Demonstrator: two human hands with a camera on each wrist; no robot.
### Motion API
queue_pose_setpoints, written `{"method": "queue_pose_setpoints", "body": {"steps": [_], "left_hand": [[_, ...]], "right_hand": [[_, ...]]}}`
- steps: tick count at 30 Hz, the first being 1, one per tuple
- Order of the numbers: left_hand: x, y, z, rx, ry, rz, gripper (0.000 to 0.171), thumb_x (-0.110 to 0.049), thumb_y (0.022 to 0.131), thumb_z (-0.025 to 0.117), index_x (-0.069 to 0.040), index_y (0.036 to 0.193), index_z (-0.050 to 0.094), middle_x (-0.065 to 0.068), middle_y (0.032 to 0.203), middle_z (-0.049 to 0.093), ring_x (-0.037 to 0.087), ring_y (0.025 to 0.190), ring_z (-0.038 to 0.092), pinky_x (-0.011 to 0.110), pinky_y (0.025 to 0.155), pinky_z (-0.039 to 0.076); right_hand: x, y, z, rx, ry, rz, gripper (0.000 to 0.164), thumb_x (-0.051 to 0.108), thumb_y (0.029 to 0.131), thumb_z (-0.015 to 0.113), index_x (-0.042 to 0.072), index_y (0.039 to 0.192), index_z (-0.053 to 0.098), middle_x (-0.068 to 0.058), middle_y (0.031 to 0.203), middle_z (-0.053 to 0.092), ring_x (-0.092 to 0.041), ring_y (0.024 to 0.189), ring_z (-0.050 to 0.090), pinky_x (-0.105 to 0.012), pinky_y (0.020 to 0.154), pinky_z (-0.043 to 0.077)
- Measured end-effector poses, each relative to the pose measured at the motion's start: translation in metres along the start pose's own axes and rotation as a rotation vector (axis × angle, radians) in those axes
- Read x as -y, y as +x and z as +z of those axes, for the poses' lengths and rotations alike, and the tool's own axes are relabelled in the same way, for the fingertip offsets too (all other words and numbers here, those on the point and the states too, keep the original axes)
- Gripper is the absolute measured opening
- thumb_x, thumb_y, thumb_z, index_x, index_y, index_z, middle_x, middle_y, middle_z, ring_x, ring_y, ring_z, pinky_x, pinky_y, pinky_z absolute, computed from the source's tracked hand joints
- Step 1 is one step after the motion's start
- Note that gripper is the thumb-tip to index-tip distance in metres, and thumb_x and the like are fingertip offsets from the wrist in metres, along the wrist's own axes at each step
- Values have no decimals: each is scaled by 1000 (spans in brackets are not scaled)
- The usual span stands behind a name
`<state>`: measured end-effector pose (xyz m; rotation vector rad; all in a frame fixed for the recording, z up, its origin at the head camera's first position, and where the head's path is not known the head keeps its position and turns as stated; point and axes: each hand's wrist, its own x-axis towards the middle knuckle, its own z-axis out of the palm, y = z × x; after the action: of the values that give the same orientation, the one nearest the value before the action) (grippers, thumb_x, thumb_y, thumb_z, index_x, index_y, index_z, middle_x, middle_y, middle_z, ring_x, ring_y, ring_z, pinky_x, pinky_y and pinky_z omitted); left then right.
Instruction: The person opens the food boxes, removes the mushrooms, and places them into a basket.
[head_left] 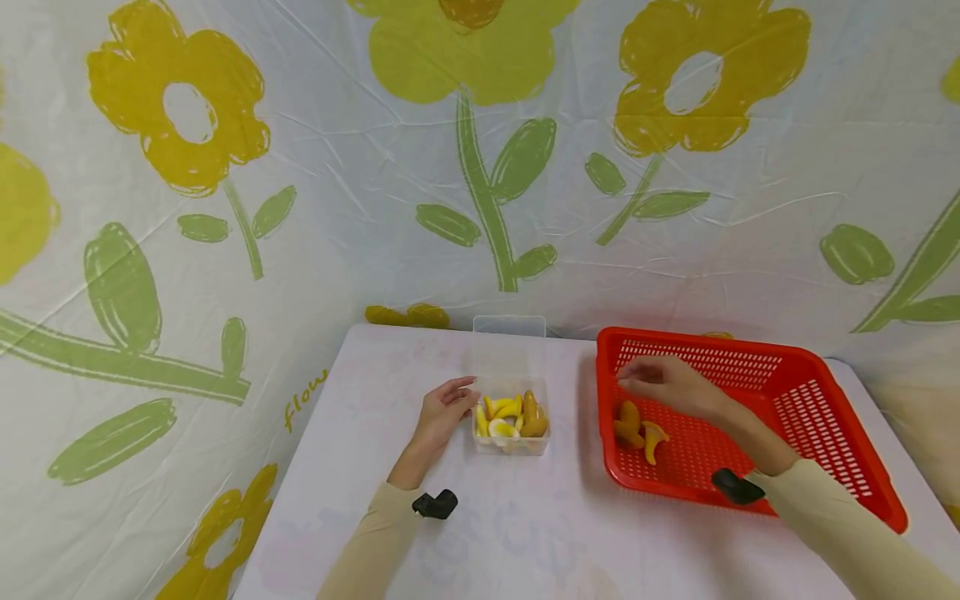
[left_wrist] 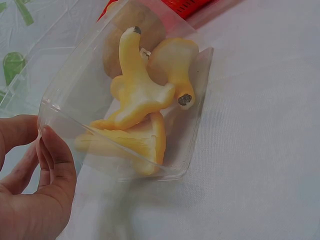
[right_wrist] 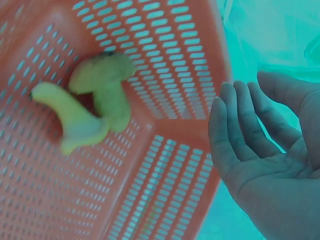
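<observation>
My left hand [head_left: 442,414] pinches the left edge of a clear plastic box [head_left: 512,447] between thumb and fingertips, as the left wrist view shows. Several toy mushrooms [left_wrist: 141,95] lie heaped inside it, yellow funnel-shaped ones and brown ones. Over the left part of a red plastic basket [head_left: 697,497], my right hand [head_left: 675,386] hovers with loosely bent fingers and nothing in its palm. Below it on the basket floor are a brown toy mushroom [right_wrist: 107,90] and a yellow funnel-shaped toy mushroom [right_wrist: 72,117], lying side by side.
The box's clear lid [head_left: 509,346] stands raised at its back. Box and basket share a table with a pale cloth [head_left: 480,533], the basket to the right. A flower-printed sheet [head_left: 337,208] hangs behind the table and along its left side.
</observation>
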<state>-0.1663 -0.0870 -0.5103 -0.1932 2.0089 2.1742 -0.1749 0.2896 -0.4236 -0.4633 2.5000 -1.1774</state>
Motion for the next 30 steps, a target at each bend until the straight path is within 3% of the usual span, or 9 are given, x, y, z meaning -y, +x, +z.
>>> {"method": "queue_pose_setpoints", "body": {"steps": [7, 13, 18, 25, 30], "left_hand": [[-2, -2, 0, 10, -20, 14, 39, 0, 97, 68, 12, 134, 59, 13, 99, 66, 16, 82, 59, 22, 75, 56], [-2, -2, -1, 17, -11, 18, 40, 0, 97, 67, 11, 135, 59, 20, 104, 66, 18, 83, 60, 24, 77, 56], [-1, -2, -1, 21, -20, 18, 40, 0, 98, 67, 11, 135, 59, 23, 106, 65, 20, 85, 59, 24, 78, 56], [-2, -4, -1, 21, -11, 8, 38, -1, 98, 67, 9, 134, 60, 18, 104, 66, 18, 86, 60, 27, 81, 57], [-1, -1, -2, 24, -12, 0, 39, -2, 98, 67, 9, 135, 60, 15, 103, 67, 21, 88, 60, 37, 89, 57]], "right_hand": [[14, 12, 12, 5, 24, -18, 27, 18, 101, 67, 1, 122, 68, -13, 114, 71, -33, 108, 64, -36, 87, 59], [22, 22, 23, -5, 24, -17, 34, 21, 99, 69, -2, 124, 67, -13, 113, 71, -31, 106, 66, -46, 86, 60], [27, 30, 33, 0, 60, -34, 34, 20, 98, 71, -3, 124, 67, -13, 112, 72, -27, 101, 70, -41, 86, 60], [38, 39, 48, 16, 91, -71, 29, 19, 98, 71, 0, 120, 68, -12, 111, 73, -21, 93, 71, -31, 83, 60], [42, 49, 57, 29, 84, -63, 30, 20, 98, 71, 1, 120, 68, -12, 114, 72, -22, 96, 70, -38, 85, 60]]}}
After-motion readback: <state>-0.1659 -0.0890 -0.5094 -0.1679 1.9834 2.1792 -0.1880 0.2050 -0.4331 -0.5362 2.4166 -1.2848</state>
